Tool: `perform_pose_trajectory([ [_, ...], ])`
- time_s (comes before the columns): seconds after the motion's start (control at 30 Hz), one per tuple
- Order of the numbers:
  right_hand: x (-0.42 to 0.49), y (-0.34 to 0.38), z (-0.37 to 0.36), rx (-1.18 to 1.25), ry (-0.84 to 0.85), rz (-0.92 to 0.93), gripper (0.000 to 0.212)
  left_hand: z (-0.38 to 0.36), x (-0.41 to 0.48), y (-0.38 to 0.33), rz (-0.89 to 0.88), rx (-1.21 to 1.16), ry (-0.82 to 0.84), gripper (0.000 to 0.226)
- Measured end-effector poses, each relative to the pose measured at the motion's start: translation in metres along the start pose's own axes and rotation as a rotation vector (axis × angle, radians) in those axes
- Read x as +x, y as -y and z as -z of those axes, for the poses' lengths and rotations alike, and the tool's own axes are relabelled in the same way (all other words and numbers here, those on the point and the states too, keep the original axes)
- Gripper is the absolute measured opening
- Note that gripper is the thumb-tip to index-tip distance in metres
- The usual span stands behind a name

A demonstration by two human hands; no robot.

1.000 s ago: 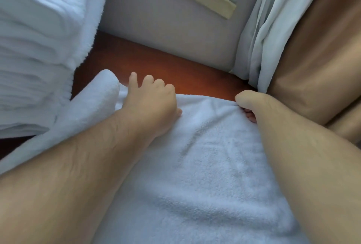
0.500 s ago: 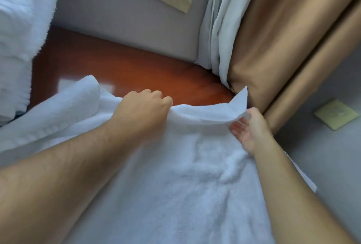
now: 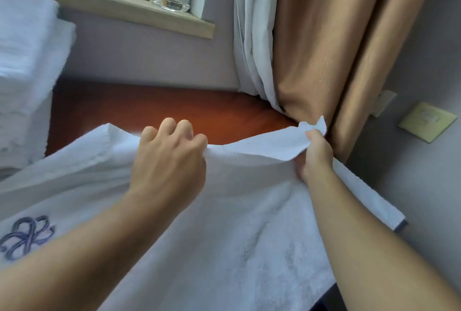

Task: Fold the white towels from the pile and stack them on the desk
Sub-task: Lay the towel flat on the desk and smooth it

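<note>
- I see the left hand (image 3: 172,161) curled into a fist on the far edge of the white towel (image 3: 224,223), knuckles up, with the cloth bunched under its fingers.
- I see the right hand (image 3: 314,156) pinching the far right corner of the same towel; thumb on top, and the corner tip pokes up past the thumb.
- The edge between the two hands is lifted off the desk (image 3: 174,113) and sags slightly in the middle.
- The rest of the towel spreads toward me over the near part of the desk and under both forearms. Its right side hangs past the desk's right edge.
- Dark blue embroidered logo (image 3: 26,237) on the towel at near left, beside the left forearm.
- Far left of the towel edge is a soft rolled fold, lying on the desk.
- Stack of folded white towels (image 3: 27,73) stands on the left side of the desk, close to the spread towel. I can't tell if they touch.
- Bare red-brown desk top shows in a strip beyond the lifted edge, up to the wall.
- Tan curtain (image 3: 324,49) and a white sheer curtain (image 3: 252,36) hang at far right, right behind the right hand.
- Window sill (image 3: 119,9) above the desk, with a small clear glass dish (image 3: 168,5) on it.
- Yellowish square plate (image 3: 427,121) at far right.
</note>
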State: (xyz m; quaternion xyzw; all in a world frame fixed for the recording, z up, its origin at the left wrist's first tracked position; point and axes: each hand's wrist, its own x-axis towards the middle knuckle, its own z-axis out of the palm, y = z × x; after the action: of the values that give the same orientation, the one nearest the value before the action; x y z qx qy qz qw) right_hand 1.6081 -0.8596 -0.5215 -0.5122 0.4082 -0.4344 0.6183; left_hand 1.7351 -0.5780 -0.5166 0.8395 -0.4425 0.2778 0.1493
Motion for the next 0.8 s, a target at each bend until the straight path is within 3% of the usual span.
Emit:
perform_pose_trajectory([
  [0.07, -0.003, -0.001, 0.020, 0.090, 0.082, -0.108, 0.044, 0.004, -0.022, -0.010, -0.045, -0.057, 0.005, 0.005],
  [0.13, -0.005, -0.001, 0.034, 0.031, 0.130, -0.157, 0.038, 0.002, -0.044, -0.019, -0.096, -0.088, 0.108, 0.009],
  [0.23, -0.004, -0.007, 0.039, 0.027, -0.066, -0.080, 0.028, -0.004, -0.059, -0.017, -0.161, -0.130, 0.112, 0.006],
  [0.37, -0.006, -0.018, 0.039, 0.031, -0.177, 0.055, 0.044, -0.003, -0.056, -0.011, -0.222, -0.208, 0.119, 0.023],
  [0.47, -0.003, -0.017, 0.041, 0.075, -0.204, 0.079, 0.024, -0.003, -0.056, -0.012, -0.249, -0.242, 0.167, 0.014],
  [0.57, -0.001, -0.018, 0.039, -0.086, -0.271, 0.145, 0.060, -0.002, -0.054, -0.010, -0.237, -0.275, 0.187, 0.016],
  [0.63, -0.007, -0.019, 0.038, -0.262, -0.269, 0.314, 0.083, -0.001, -0.054, -0.010, -0.240, -0.283, 0.188, 0.018],
  [0.7, -0.009, -0.020, 0.039, -0.379, -0.287, 0.414, 0.089, 0.000, -0.054, -0.010, -0.247, -0.280, 0.187, 0.019],
  [0.8, -0.008, -0.019, 0.043, -0.537, -0.416, 0.341, 0.088, 0.000, -0.054, -0.010, -0.240, -0.272, 0.202, 0.020],
])
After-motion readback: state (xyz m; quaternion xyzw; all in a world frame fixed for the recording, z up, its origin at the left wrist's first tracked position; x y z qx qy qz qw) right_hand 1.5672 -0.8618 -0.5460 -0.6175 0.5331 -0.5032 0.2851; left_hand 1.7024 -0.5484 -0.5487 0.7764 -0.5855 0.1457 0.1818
